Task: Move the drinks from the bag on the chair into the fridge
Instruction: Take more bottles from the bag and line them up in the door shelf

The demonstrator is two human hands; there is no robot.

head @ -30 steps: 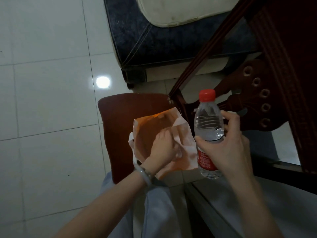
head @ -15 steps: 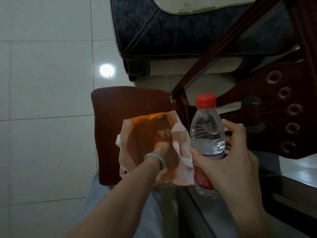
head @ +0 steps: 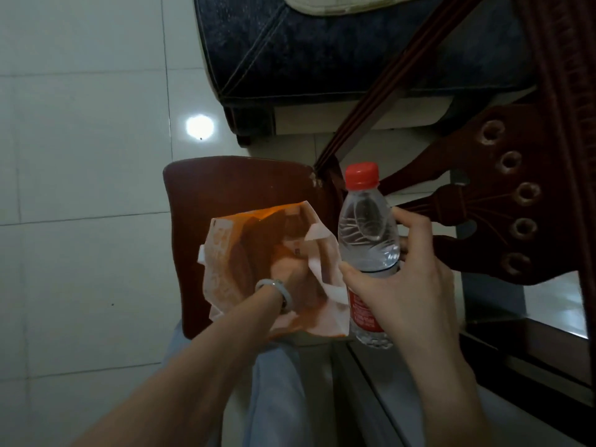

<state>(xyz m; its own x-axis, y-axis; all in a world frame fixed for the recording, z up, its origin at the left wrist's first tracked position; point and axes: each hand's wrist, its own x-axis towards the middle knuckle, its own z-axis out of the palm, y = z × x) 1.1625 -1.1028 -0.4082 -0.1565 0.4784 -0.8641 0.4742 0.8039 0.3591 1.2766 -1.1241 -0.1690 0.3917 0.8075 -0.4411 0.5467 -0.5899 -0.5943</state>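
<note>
Just right of centre, the right hand (head: pixel 409 291) is holding a clear water bottle (head: pixel 367 240) upright, its fingers (head: pixel 411 221) curling around the far side of the body and the thumb pressing the near side just above the red label. The bottle's red cap (head: pixel 361 175) is sitting at about 12 o'clock from that hand, and the bottle's base is hanging just beside the bag's right edge. At 9 o'clock from the bottle, an orange-and-white paper bag (head: pixel 222 253) is standing open on the dark red wooden chair seat (head: pixel 232 185). The left hand (head: pixel 290 269) is reaching down inside the bag, with a pale bangle (head: pixel 274 287) showing on the wrist at the bag's mouth; I cannot tell how far its fingers are closing or whether they are gripping anything. At 12 o'clock, a dark blue sofa (head: pixel 322 53) is standing on the white tiled floor (head: pixel 80 188). At 3 o'clock, the chair's carved backrest (head: pixel 503 201) is rising.
</note>
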